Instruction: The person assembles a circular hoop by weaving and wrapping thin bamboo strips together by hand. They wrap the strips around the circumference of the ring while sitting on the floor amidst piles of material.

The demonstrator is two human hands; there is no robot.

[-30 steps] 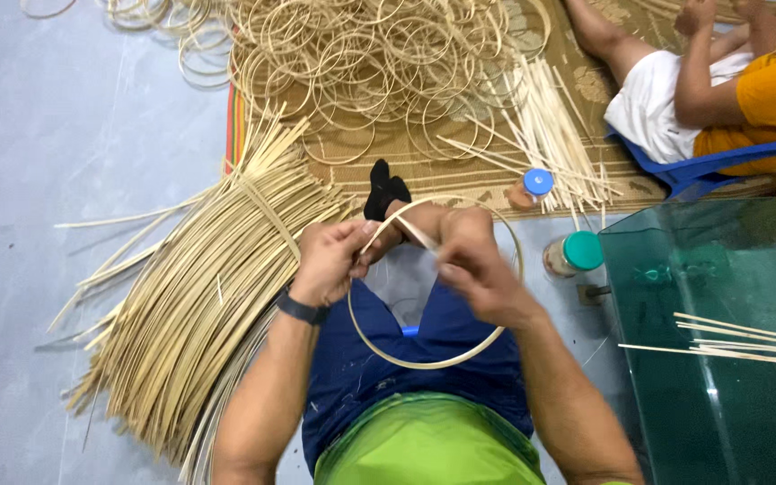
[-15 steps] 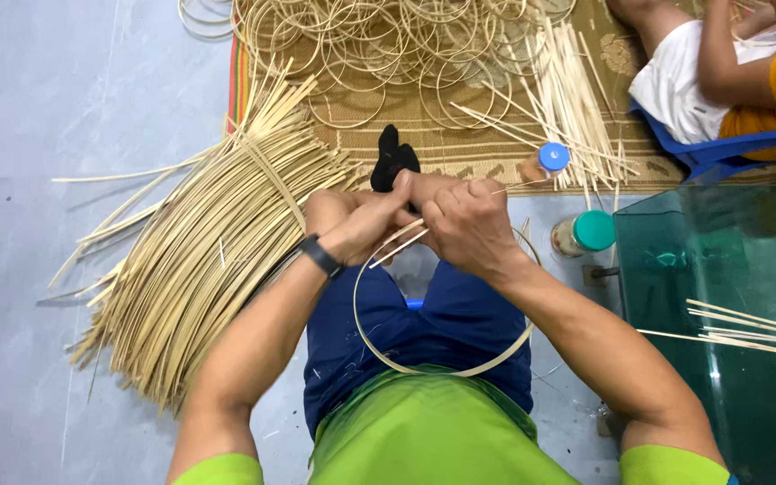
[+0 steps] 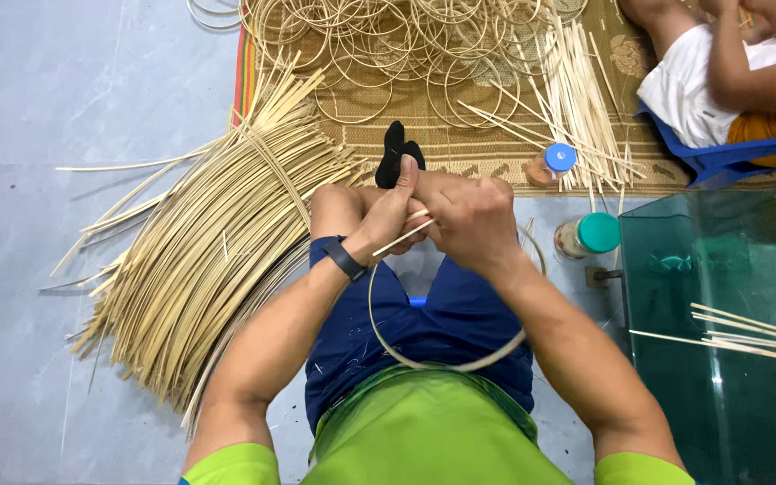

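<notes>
My left hand (image 3: 386, 216) and my right hand (image 3: 465, 218) are pressed together over my lap, both gripping the overlapping ends of a thin cane strip bent into a hoop (image 3: 424, 362). The hoop hangs down across my blue shorts. A free end of the strip pokes out between my hands. A black band is on my left wrist. To my left lies a big sheaf of long cane strips (image 3: 208, 251) on the grey floor.
A woven mat (image 3: 487, 144) ahead holds several finished cane rings (image 3: 388, 45) and a bundle of straight sticks (image 3: 577, 90). Two small capped jars (image 3: 587, 235) stand by my right knee. A glass-topped table (image 3: 720, 341) is at right. Another person (image 3: 729, 72) sits at the far right.
My hands have drawn closer together on the hoop's joint and the view has shifted slightly nearer. The hoop hangs lower across my lap.
</notes>
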